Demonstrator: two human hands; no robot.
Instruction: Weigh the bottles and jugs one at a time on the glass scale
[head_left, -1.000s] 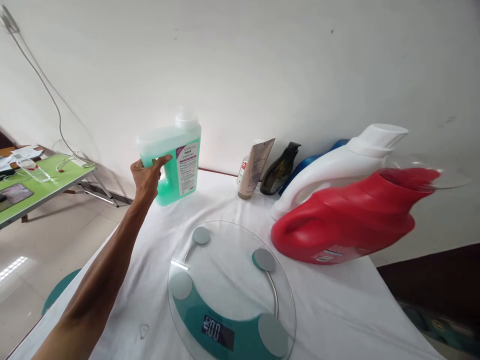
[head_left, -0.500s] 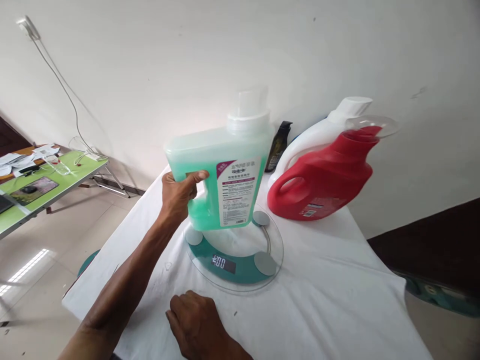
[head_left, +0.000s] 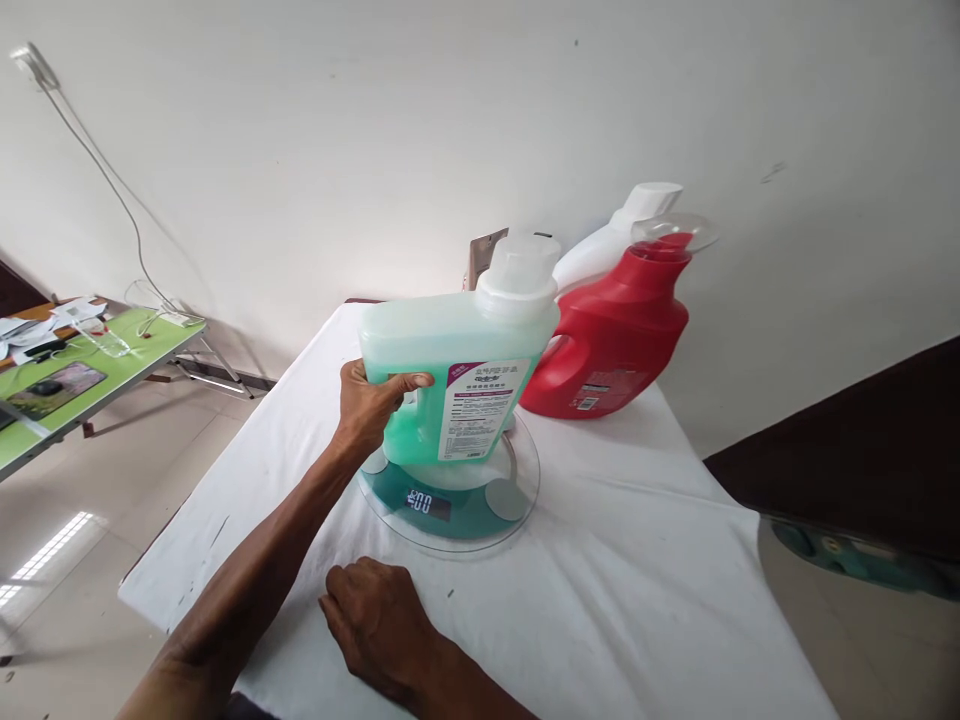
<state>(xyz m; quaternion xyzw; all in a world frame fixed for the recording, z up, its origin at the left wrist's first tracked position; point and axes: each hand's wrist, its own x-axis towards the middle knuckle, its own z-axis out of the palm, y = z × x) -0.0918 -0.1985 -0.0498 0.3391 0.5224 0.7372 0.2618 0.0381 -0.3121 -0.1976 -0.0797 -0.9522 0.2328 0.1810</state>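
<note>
Change: since the earlier frames the translucent plastic jug of green liquid (head_left: 457, 375) has come from the far left of the table, by the wall, to just over the scale, and it now sits lower than half a second ago.
Left hand: the left hand (head_left: 369, 405) is closed round the jug's moulded handle, thumb across the front, fingers hidden behind it.
Right hand: the right hand (head_left: 379, 625) rests loosely curled, knuckles up, on the white tablecloth (head_left: 637, 560); it holds nothing.
Jug position: upright with a slight tilt, its base at or just above the round glass bathroom scale with a teal band (head_left: 450, 495); contact cannot be told. The display shows digits too small to read surely.
Handling: filled nearly to the shoulder, so it looks heavy for one hand, and the liquid would likely slosh. The walls seem stiff yet smooth and slippery; the handle is the sound place to grip, with the base as a second support. Its white screw cap (head_left: 521, 270) is on.
Fragile: the glass plate of the scale probably suits a gentle landing.
Behind: a red plastic detergent bottle (head_left: 611, 340) and a white one (head_left: 611, 250) lean by the wall.
Left side: a green folding table (head_left: 112, 365) stands apart.
</note>
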